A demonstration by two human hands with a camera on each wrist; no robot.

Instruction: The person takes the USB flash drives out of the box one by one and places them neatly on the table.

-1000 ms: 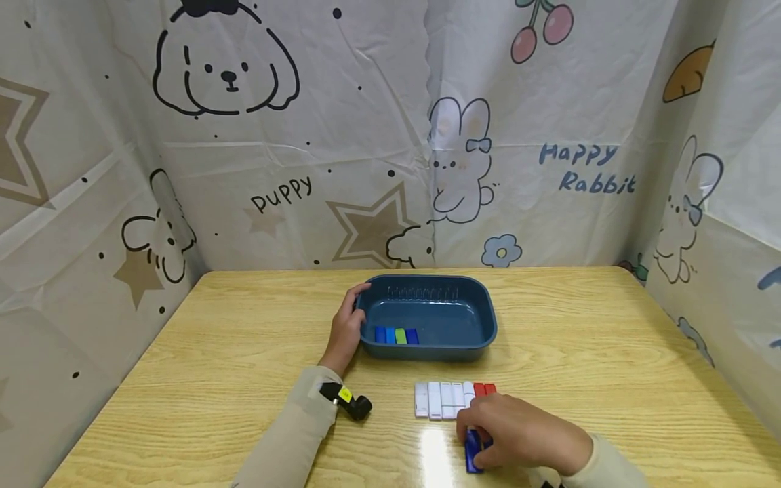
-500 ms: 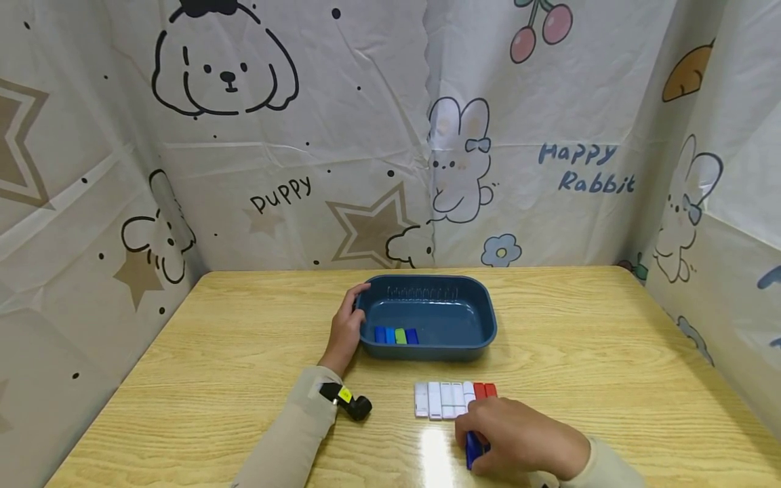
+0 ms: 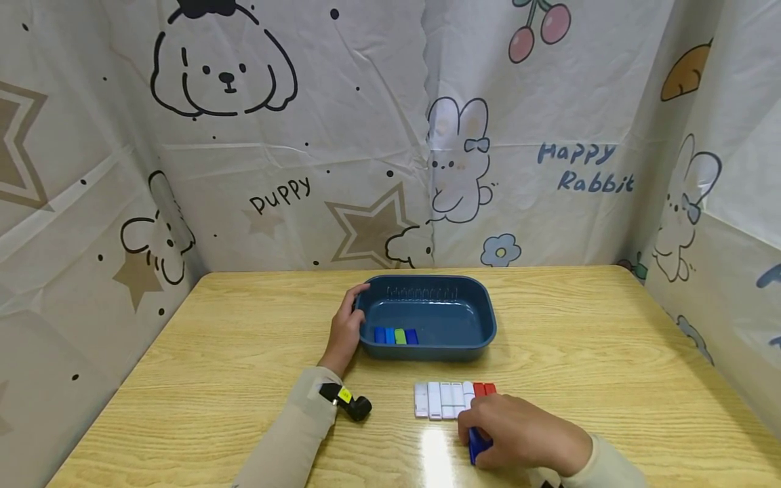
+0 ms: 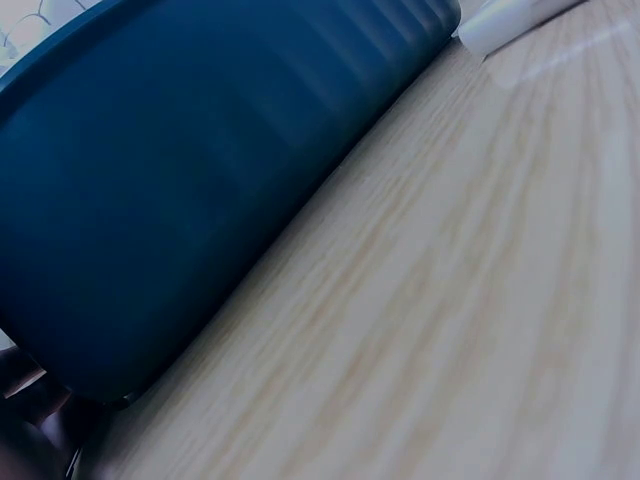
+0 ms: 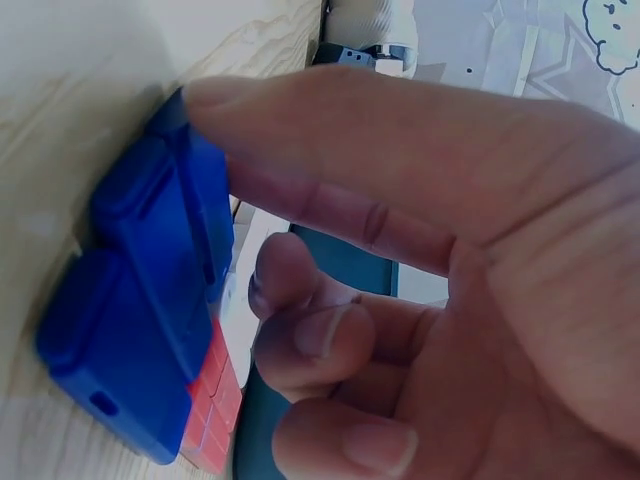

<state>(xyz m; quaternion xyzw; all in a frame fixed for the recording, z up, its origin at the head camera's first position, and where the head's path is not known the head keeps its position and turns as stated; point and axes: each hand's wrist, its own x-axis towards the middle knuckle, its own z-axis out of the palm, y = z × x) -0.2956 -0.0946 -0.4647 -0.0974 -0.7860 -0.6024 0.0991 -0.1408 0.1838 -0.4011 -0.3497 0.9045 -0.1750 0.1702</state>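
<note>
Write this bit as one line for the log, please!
left grip: holds tub | right grip: pinches blue block | white blocks: in row on table | green block: in tub

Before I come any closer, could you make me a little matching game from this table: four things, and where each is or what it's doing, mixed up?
1. Left hand
2. Right hand
3. Green piece
4. Red pieces

A. inside the bin
B. beside the white pieces
C. pinching a blue piece
D. gripping the bin's left end

Pairs: 1-D, 2-C, 3-A, 4-B.
</note>
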